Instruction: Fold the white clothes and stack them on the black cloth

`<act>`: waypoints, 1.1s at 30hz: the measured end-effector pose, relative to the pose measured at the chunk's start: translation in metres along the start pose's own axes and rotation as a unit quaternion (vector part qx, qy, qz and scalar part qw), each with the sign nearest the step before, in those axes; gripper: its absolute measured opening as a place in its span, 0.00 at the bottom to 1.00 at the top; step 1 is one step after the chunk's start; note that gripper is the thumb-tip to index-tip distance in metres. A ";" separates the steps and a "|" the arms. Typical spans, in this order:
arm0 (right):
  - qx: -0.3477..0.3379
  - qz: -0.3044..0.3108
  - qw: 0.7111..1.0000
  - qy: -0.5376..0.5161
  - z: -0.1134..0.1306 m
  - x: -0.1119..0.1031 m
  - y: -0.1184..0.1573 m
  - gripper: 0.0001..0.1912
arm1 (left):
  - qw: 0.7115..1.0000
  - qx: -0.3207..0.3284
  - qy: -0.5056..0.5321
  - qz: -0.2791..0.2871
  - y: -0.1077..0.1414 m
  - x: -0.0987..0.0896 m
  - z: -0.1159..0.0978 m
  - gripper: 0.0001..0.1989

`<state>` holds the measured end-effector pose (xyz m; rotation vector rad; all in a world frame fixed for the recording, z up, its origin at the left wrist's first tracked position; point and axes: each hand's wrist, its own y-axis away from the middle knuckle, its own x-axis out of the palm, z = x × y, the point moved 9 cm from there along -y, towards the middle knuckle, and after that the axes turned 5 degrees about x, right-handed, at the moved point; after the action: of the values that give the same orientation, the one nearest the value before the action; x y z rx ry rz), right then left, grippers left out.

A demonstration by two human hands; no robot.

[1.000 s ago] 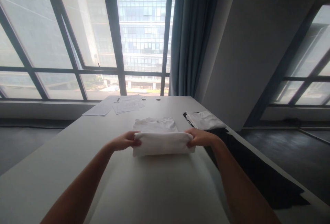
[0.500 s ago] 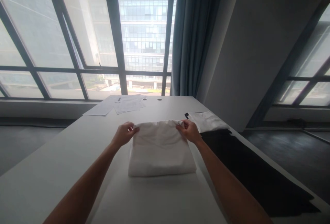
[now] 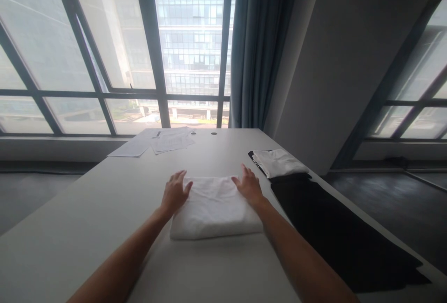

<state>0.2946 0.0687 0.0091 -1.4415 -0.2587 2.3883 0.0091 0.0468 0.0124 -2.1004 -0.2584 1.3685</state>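
A folded white cloth (image 3: 214, 212) lies flat on the white table (image 3: 104, 210), in front of me. At its far left corner is my left hand (image 3: 175, 193), open, with thumb and fingers apart. My right hand (image 3: 248, 185) is open too, at the far right corner, its thumb over the cloth's edge. Neither hand grips the fabric. Whether the fingertips press on it is hard to tell.
Black fabric (image 3: 335, 233) is spread along the table's right side. Beyond it lies a folded white garment (image 3: 281, 162) on dark cloth. Paper sheets (image 3: 171, 142) rest at the far left, near two round table holes. A curtain (image 3: 263, 51) hangs behind.
Both hands have let go of the cloth's far edge and opened. That edge, raised before, now lies down flat. The view has shifted slightly.
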 end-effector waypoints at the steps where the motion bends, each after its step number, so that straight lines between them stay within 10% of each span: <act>1: -0.020 0.017 0.999 0.028 0.011 0.004 0.006 0.33 | 0.999 0.036 -0.001 0.033 0.005 0.010 -0.016 0.22; 7: -0.142 0.169 0.974 0.058 0.067 0.049 0.056 0.32 | 0.970 0.132 -0.018 0.202 0.035 0.059 -0.068 0.25; 24: 0.058 0.172 0.976 0.122 -0.013 0.068 0.031 0.40 | 0.954 -0.102 -0.105 0.262 0.028 0.057 0.017 0.37; 33: -0.068 0.037 0.989 0.125 0.039 0.037 0.045 0.32 | 0.959 0.143 0.001 0.244 0.070 0.055 -0.116 0.31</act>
<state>0.2359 0.0416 -0.0173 -1.8237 -0.3143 2.2522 0.1244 -0.0270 -0.0381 -1.9874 0.4671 1.5644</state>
